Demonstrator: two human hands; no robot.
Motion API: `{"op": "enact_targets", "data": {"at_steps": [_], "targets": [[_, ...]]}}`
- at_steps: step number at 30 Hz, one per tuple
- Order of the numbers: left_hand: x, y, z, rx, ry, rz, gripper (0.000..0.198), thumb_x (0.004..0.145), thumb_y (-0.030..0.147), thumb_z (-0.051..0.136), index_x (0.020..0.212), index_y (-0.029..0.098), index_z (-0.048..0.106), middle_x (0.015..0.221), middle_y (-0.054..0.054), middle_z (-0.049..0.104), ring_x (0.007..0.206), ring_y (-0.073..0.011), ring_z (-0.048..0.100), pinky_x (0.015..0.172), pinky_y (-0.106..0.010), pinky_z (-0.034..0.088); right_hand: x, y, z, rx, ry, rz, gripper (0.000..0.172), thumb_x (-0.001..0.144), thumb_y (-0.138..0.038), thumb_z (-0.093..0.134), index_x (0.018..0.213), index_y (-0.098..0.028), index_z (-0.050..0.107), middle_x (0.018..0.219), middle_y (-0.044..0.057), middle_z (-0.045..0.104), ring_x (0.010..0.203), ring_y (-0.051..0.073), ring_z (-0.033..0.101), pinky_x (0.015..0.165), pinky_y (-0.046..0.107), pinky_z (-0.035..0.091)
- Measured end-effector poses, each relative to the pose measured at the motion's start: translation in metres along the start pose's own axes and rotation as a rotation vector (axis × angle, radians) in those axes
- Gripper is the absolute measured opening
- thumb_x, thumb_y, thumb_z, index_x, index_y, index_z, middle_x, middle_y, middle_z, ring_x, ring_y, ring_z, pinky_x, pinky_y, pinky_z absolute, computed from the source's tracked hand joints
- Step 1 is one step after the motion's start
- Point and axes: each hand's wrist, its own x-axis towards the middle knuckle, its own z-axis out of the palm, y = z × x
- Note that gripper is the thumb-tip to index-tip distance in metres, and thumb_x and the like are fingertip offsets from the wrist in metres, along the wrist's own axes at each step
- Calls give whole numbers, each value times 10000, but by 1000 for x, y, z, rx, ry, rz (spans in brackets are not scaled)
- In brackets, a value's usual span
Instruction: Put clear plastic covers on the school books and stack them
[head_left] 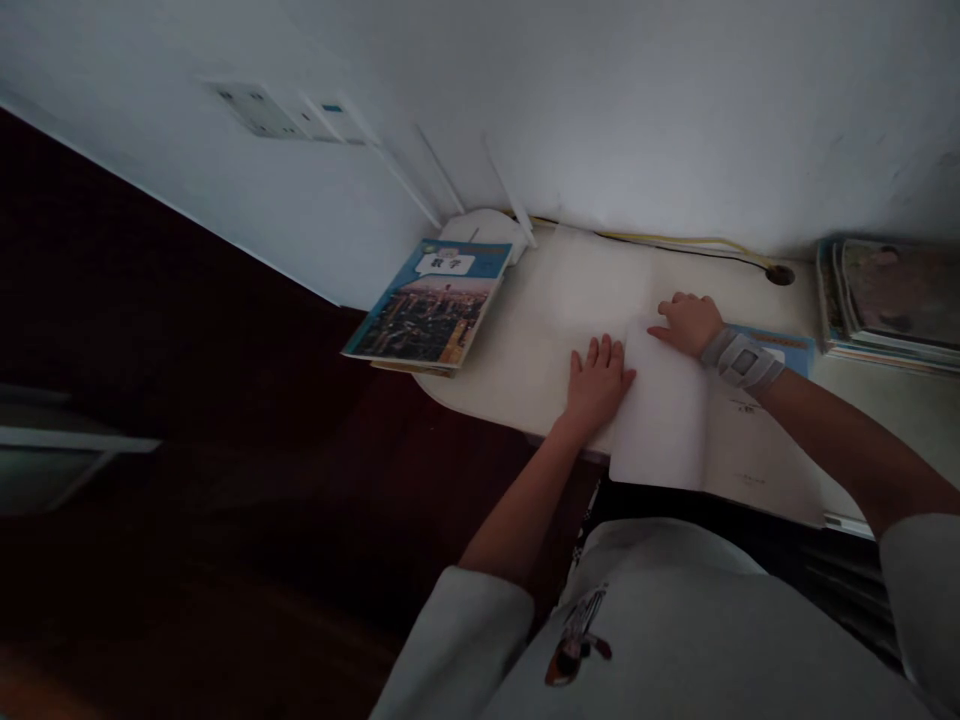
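The left hand [596, 380] is lying flat on the white counter [540, 330], grip released, fingers spread and touching the left edge of the open workbook [660, 420]. The right hand [686, 322], wearing a grey wristband [742, 362], is resting on the workbook's top edge with fingers curled; whether its grip is pinching the page, I cannot tell. A blue textbook [427, 305] is overhanging the counter's left edge, a white router [480, 225] just behind it.
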Motion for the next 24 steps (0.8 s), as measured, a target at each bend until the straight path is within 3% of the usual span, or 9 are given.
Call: {"op": "enact_targets", "data": {"at_steps": [3,6,9,11,14,17,24], "targets": [[1,-1,2,-23,40,-18,543,984,365,237,1461,117,314,1547,-134,279,1431,-284,238,1138,-514,213,10,4,0,31,-48,39,444,855,-513,500,1049,-150,667,1135,173,644,1012,298,610,819,417,459],[3,-5,3,-76,102,-35,471,983,298,267,1399,143,426,1498,-102,391,1393,-229,334,1133,-420,261,18,14,0,77,-112,56,317,825,-417,535,945,-169,691,1066,125,679,947,250,622,740,345,465],[5,-8,3,-148,127,-39,406,973,247,306,1283,164,556,1419,-75,504,1334,-202,429,1082,-348,337,21,27,-2,92,-180,9,211,788,-327,568,871,-183,698,968,82,705,857,212,625,688,311,453],[5,-9,1,-188,128,-48,384,967,232,317,1199,183,618,1379,-60,547,1297,-208,476,1034,-339,382,20,32,-4,121,-208,-42,225,805,-356,566,855,-183,699,925,76,709,814,198,623,673,304,446],[5,-11,-7,-249,121,-87,370,963,268,335,1125,220,665,1345,-37,580,1216,-218,550,946,-335,437,12,29,-7,109,-165,-33,309,856,-438,512,870,-192,700,924,85,709,824,214,628,658,312,440],[4,-15,-18,-312,136,-152,367,962,332,351,1127,261,670,1322,-12,599,1140,-214,598,879,-324,458,6,16,-8,28,-77,55,279,870,-388,491,956,-211,690,963,105,710,870,254,638,664,337,446],[2,-18,-28,-285,157,-104,360,957,325,362,1117,246,675,1255,-13,645,1136,-198,591,942,-331,435,30,9,0,151,30,309,342,920,-295,379,1159,-187,599,1075,162,685,954,302,643,711,387,482]]}}
